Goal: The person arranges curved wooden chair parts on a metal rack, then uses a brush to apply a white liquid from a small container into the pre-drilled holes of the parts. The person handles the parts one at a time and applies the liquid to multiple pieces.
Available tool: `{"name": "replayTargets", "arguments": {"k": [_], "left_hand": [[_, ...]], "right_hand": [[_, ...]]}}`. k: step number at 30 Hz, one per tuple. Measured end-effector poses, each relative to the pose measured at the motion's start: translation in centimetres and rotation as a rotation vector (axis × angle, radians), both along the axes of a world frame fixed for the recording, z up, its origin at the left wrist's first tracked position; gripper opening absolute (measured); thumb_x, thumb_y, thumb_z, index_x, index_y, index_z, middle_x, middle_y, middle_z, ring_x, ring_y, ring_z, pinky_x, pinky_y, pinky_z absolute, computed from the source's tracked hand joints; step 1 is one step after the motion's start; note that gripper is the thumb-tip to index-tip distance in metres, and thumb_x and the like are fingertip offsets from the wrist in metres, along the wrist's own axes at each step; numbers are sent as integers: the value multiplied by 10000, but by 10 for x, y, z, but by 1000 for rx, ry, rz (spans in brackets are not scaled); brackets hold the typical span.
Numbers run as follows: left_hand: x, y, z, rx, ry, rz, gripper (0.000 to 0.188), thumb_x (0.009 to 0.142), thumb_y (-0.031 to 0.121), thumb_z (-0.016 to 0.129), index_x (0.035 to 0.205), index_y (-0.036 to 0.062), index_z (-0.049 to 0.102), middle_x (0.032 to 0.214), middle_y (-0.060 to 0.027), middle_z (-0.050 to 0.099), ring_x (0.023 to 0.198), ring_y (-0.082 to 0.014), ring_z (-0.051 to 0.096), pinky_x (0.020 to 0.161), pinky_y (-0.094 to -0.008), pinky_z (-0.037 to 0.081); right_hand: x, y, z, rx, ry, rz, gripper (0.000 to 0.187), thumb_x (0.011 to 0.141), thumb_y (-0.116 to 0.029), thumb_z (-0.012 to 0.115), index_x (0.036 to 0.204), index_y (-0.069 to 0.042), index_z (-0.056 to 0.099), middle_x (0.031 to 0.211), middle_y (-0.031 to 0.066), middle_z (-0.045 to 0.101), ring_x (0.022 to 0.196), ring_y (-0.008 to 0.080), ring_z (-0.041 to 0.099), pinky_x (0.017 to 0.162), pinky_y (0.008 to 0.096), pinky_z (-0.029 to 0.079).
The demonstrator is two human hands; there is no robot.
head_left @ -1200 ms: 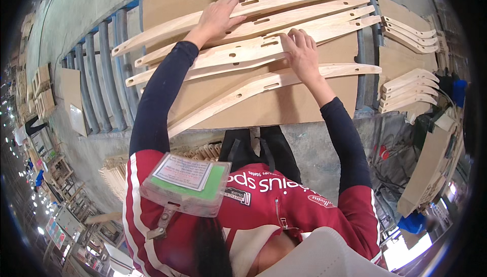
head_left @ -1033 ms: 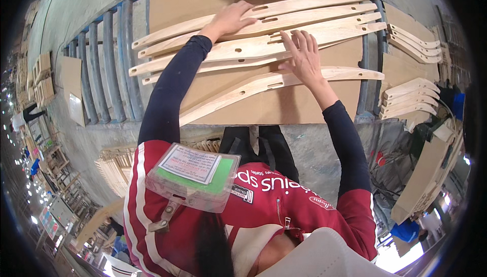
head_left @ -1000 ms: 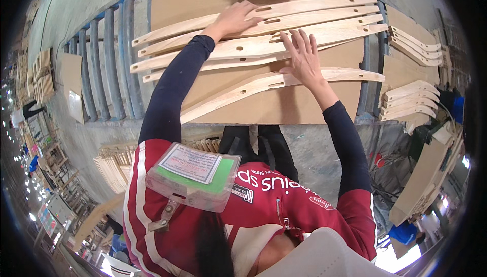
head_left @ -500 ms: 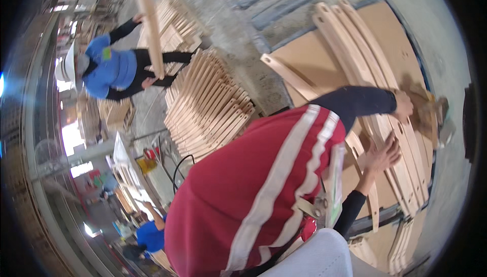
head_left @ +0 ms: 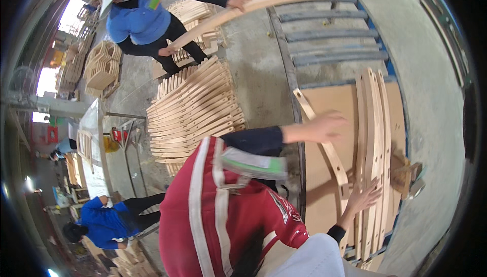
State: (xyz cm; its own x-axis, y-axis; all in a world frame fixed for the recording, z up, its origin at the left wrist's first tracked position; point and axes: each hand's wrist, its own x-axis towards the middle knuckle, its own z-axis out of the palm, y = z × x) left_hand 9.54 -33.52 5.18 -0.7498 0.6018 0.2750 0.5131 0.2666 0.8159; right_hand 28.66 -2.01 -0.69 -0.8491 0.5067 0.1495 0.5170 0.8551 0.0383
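Grey concrete floor (head_left: 261, 69) runs through the workshop I'm watching from afar. At far left a co-worker in blue (head_left: 106, 221) is beside some wooden pieces (head_left: 129, 256); above, a co-worker in a pale hard hat (head_left: 144, 20) grips a long curved board (head_left: 269, 0) with both hands set apart, probably to balance its length. Next comes a stack of curved parts (head_left: 195, 117), laid the same way round, I suppose so that they nest.

Further right, the left hand (head_left: 320, 127) hangs over the single rail (head_left: 336, 165), loosely opened, nothing visible in it (motion blur hides the separate fingers from me). That rail slants across a cardboard sheet (head_left: 317, 216), which seems meant to keep timber off the hard rollers of the conveyor (head_left: 335, 58). The right hand (head_left: 361, 201) spreads its fingers over the group of rails (head_left: 377, 140), perhaps steadying them; how firmly it presses, I cannot tell. Those rails lie side by side on the cardboard, near a wooden block (head_left: 402, 178).

Against half a second ago, the co-worker's board lies more crosswise in my view, the left hand has come back from the far rails, and the right hand remains over the group.
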Motion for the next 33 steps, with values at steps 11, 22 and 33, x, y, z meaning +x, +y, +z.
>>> {"name": "replayTargets", "arguments": {"k": [11,22,33], "left_hand": [[-142,-384,-25,-808,-9,718,852,790,340,743,1448,-27,347,1505,-231,337,1358,-396,389,1112,-492,353],[-360,-491,-110,-1116,-182,796,1121,625,339,860,1505,28,239,1534,-201,301,1444,-337,275,1180,-519,201],[-405,-516,-143,-891,-103,633,950,592,319,864,1360,-30,426,1305,-249,537,1203,-380,540,1000,-448,448]], "right_hand": [[-34,-160,45,-352,265,131,748,907,-252,681,1528,-120,284,1498,248,342,1366,466,353,1115,578,334],[-180,-311,70,-638,73,298,748,853,-52,681,1502,-54,308,1457,270,384,1339,447,396,1079,507,373],[-240,-353,83,-740,11,248,700,851,-26,677,1468,-32,347,1399,267,437,1261,430,481,993,463,465]]}}
